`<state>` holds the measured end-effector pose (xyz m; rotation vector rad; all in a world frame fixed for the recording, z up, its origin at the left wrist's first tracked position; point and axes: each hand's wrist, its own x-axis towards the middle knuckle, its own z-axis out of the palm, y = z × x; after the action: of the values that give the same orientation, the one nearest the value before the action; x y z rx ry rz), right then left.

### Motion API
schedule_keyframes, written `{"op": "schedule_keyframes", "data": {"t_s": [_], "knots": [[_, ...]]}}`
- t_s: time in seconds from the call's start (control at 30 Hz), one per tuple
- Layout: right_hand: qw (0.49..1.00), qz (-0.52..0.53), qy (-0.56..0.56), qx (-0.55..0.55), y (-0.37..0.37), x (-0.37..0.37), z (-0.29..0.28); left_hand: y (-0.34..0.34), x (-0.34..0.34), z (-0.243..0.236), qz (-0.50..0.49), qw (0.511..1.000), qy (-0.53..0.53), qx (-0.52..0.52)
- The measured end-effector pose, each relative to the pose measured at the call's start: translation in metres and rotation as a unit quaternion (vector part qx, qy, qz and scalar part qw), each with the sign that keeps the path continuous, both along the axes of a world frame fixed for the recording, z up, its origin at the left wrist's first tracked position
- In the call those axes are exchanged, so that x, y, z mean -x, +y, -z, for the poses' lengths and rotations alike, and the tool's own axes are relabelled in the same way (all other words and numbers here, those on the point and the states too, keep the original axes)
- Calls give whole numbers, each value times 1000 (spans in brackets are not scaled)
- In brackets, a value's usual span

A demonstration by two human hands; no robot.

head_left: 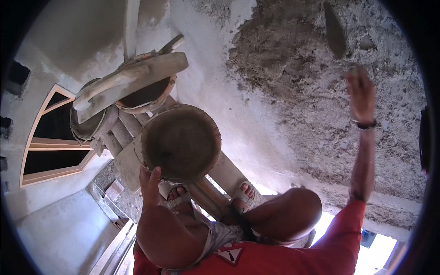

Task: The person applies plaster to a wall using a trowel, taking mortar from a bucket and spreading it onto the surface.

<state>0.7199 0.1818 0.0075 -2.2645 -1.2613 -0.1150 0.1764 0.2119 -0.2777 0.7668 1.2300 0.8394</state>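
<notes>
My left hand (150, 184) grips the near rim of a round, mortar-caked pan (181, 142) that rests on the planks in front of my feet. Raised high at the right, my right hand (360, 94) is closed on the handle of a trowel (335, 31). Its dark blade lies against the rough grey plaster on the wall (298, 78). I squat on the planks in sandals, knees bent, wearing a red top.
Beyond the pan stand two more crusted basins (146, 94) (87, 124) with a long wooden float (133, 75) lying across them. The wooden planks (229, 172) form a narrow platform. An arched window frame (50, 137) is at the left, and the floor with rubble (117, 190) lies far below.
</notes>
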Motion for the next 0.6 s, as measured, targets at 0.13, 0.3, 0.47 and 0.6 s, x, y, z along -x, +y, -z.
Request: {"op": "schedule_keyframes", "data": {"t_s": [0.13, 0.3, 0.47, 0.6], "knots": [[990, -127, 19, 62, -13, 47, 2, 2, -5, -12, -72, 997, -8, 7], [918, -82, 142, 362, -27, 67, 134, -1, -18, 2, -37, 997, -55, 28], [943, -115, 101, 294, 10, 64, 248, -8, -6, 3, -17, 997, -66, 28], [963, -64, 87, 248, 42, 35, 295, -7, -6, -1, -25, 995, -76, 62]]}}
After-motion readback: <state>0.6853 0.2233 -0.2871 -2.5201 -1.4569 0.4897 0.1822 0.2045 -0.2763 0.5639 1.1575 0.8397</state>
